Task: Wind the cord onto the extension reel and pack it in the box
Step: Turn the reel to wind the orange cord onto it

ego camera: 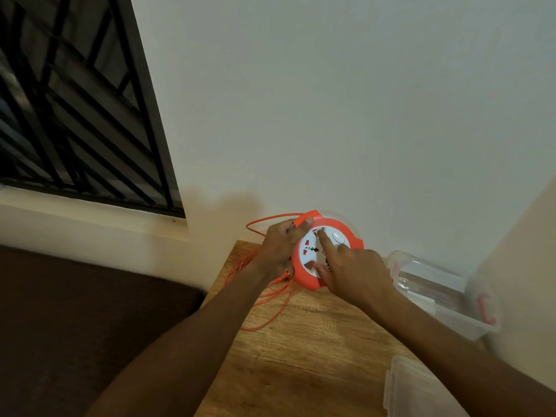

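Reel [326, 251] held up above table's far edge, near wall. Left hand [278, 246] grips reel's rim to keep it steady. Right hand [350, 272] has fingers spread on white face, one finger in dip, likely to spin it.

Cord [264, 296] loose at table's [301, 356] far left corner, mostly unwound. Box [436, 293] open at right edge; lid [421, 392] at near edge. Nothing blocks box.

Head-worn wide view, forward and down, close over the table [301, 341]
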Demonstrator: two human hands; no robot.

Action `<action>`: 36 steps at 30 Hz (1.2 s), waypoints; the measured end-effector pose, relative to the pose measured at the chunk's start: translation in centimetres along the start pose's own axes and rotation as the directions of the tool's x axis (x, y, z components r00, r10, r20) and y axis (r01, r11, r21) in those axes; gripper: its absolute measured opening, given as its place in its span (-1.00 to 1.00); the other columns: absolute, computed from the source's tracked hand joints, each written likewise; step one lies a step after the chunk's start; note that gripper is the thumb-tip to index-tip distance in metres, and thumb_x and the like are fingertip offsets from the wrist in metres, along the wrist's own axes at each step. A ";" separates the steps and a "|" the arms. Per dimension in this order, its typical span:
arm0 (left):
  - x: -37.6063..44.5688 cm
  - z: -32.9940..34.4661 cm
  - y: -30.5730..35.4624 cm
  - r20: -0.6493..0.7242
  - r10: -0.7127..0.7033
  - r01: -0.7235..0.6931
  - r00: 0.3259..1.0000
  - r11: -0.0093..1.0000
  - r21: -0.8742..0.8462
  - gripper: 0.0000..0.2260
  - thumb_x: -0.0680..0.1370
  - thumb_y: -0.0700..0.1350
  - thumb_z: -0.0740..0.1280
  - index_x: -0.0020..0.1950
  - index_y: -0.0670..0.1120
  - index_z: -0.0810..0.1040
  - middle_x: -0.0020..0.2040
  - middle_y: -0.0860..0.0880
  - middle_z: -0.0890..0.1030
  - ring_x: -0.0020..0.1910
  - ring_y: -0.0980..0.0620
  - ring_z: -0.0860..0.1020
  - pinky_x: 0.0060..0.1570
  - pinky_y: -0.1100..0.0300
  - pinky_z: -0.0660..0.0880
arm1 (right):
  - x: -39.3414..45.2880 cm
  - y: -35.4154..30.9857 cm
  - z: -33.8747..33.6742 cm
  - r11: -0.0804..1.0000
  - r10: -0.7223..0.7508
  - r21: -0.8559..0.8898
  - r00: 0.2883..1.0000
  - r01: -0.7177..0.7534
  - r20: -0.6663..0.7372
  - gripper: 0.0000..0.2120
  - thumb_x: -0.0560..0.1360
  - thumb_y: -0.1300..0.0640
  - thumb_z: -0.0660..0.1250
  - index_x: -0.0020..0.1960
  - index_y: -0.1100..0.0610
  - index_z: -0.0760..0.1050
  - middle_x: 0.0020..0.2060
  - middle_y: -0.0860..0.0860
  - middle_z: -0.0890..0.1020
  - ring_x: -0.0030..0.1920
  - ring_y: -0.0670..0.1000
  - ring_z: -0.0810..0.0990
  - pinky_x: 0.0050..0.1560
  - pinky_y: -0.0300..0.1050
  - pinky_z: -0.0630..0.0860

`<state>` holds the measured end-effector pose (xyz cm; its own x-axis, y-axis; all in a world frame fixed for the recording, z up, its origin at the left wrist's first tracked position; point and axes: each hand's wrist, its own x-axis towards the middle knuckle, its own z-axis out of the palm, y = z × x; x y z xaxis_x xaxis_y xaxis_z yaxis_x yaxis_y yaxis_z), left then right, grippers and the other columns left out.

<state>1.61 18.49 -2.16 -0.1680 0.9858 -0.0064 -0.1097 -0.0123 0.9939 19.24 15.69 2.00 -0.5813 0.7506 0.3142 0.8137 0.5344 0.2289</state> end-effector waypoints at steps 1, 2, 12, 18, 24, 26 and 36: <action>0.0 -0.1 0.0 0.014 0.003 -0.003 1.000 1.000 -0.005 -0.75 0.62 0.10 0.43 0.00 -0.09 0.69 0.00 -0.25 0.75 -0.18 -0.14 0.73 -0.12 -0.05 0.70 | -0.2 0.1 0.1 1.000 -0.029 0.004 0.999 0.029 -0.018 -0.39 0.49 -0.19 0.33 0.43 0.10 0.39 -0.32 0.05 0.67 -0.51 0.10 0.58 -0.54 -0.19 0.34; 0.0 -0.2 0.1 0.028 0.002 -0.001 1.000 1.000 -0.016 -0.75 0.63 0.09 0.43 0.01 -0.10 0.69 0.00 -0.24 0.76 -0.18 -0.13 0.73 -0.16 0.00 0.70 | -0.4 0.2 0.2 0.998 -0.062 0.002 0.998 0.062 -0.028 -0.39 0.48 -0.17 0.36 0.42 0.12 0.40 -0.31 0.06 0.68 -0.50 0.09 0.59 -0.54 -0.17 0.39; 0.3 -0.9 1.4 0.154 0.000 -0.018 0.988 0.993 0.119 -0.55 0.66 0.08 0.38 0.23 -0.34 0.60 0.06 -0.31 0.73 -0.11 -0.23 0.71 -0.13 0.00 0.70 | -0.3 2.6 0.2 0.828 -0.560 -0.055 0.829 0.559 -0.002 -0.64 0.45 0.15 0.43 0.23 -0.05 0.54 0.33 0.19 0.45 0.07 0.17 0.61 -0.24 0.03 0.62; 1.2 -1.7 2.0 0.199 0.009 -0.071 0.980 0.949 0.307 -0.64 0.67 0.11 0.35 0.18 -0.18 0.67 -0.03 -0.11 0.78 -0.14 -0.06 0.77 -0.12 0.09 0.71 | 0.5 2.2 -1.0 0.815 -0.569 -0.083 0.820 0.573 0.063 -0.57 0.44 0.25 0.39 0.24 -0.09 0.50 0.43 0.17 0.31 0.06 0.17 0.56 -0.24 0.01 0.60; 1.5 -2.2 2.1 0.212 -0.010 -0.050 0.977 0.960 0.276 -0.69 0.67 0.10 0.36 0.12 -0.14 0.68 -0.17 0.06 0.78 -0.22 0.08 0.76 -0.27 0.32 0.62 | 0.9 0.6 -2.2 0.839 -0.501 -0.200 0.862 0.506 0.078 -0.58 0.42 0.08 0.49 0.26 -0.04 0.51 0.33 0.23 0.45 0.04 0.20 0.59 -0.12 0.06 0.60; 1.6 -2.2 2.0 0.206 -0.001 -0.056 0.979 0.961 0.271 -0.66 0.67 0.10 0.36 0.15 -0.18 0.67 -0.16 0.05 0.78 -0.21 0.07 0.76 -0.25 0.32 0.62 | 1.0 0.1 -2.4 0.831 -0.484 -0.268 0.871 0.487 0.081 -0.61 0.40 0.05 0.51 0.21 -0.06 0.55 0.28 0.23 0.51 0.00 0.19 0.61 -0.16 0.04 0.60; 2.3 -1.8 1.7 0.151 0.014 -0.043 0.988 0.981 0.189 -0.61 0.63 0.12 0.43 -0.02 -0.25 0.66 -0.18 -0.14 0.71 -0.24 -0.03 0.68 -0.22 0.14 0.60 | 2.3 0.0 -1.5 0.928 -0.278 -0.236 0.958 0.286 0.071 -0.47 0.52 -0.04 0.28 0.47 -0.02 0.28 -0.07 0.09 0.66 -0.19 0.15 0.65 -0.30 -0.08 0.44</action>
<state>-0.69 20.45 -0.68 -0.0193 0.9995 0.0245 0.0853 -0.0228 0.9961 17.94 16.79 4.14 -0.7825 0.5985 0.1720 0.5880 0.6193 0.5202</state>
